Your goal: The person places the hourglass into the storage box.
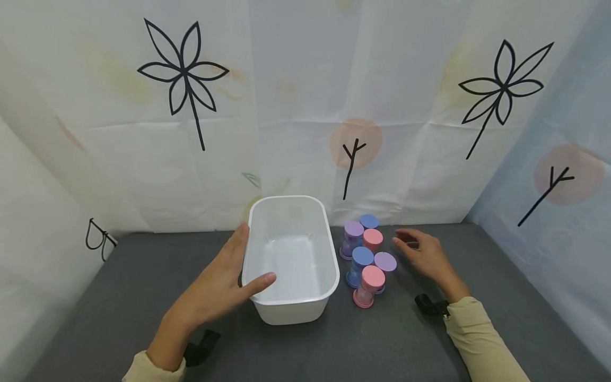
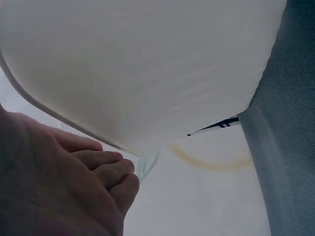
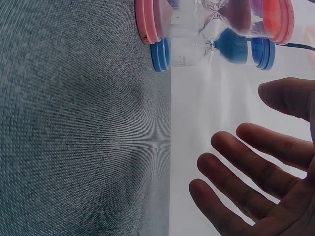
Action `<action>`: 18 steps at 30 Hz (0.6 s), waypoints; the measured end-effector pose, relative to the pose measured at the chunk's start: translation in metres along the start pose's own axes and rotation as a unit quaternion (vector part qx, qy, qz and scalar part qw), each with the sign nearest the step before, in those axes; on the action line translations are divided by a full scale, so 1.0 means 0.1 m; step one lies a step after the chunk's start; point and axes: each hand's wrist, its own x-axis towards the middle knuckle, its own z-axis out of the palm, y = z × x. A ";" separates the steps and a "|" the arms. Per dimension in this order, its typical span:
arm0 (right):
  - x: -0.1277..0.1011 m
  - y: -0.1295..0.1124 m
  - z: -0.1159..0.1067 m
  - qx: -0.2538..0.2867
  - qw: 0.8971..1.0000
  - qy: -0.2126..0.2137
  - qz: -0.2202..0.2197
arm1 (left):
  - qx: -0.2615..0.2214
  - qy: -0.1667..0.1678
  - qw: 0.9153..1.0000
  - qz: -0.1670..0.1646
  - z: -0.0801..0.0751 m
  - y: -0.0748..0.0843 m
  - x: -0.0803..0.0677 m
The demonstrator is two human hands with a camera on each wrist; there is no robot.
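A white plastic tub (image 1: 293, 313) stands on the dark table, its inside bare. My left hand (image 1: 215, 289) lies along the tub's left side, fingers straight, with the thumb reaching over the near left rim. In the left wrist view the fingers (image 2: 110, 169) are beside the tub wall (image 2: 147, 64). Right of the tub several sand timers stand upright in a cluster: pink (image 1: 372, 278), blue (image 1: 361, 257) and purple (image 1: 353, 231) ones. My right hand (image 1: 422, 254) hovers just right of them, fingers loosely bent and apart from the timers, holding nothing.
A dark grey cloth covers the table (image 1: 324, 350). Behind it hangs a pale curtain (image 1: 296, 106) with drawn flowers and trees, which continues along both sides. Black straps (image 1: 431, 306) are on both wrists.
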 end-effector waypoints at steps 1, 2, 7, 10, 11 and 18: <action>0.00 0.00 0.00 0.000 1.000 -0.001 0.000 | 0.010 -0.005 1.000 -0.002 0.01 0.01 -0.01; 0.00 0.00 0.00 -0.001 1.000 -0.002 0.000 | 0.020 -0.010 1.000 -0.005 0.01 0.03 -0.02; -0.01 0.00 0.00 -0.002 1.000 -0.004 -0.007 | 0.054 -0.017 0.998 -0.018 0.04 0.10 -0.04; -0.01 -0.01 0.00 -0.005 1.000 -0.014 -0.009 | 0.069 -0.012 0.997 -0.013 0.04 0.11 -0.05; -0.01 -0.01 0.00 -0.006 1.000 -0.018 -0.010 | 0.074 -0.010 0.997 -0.010 0.05 0.11 -0.05; -0.01 -0.04 -0.06 0.010 0.998 -0.054 -0.027 | 0.091 -0.006 0.996 0.000 0.07 0.11 -0.04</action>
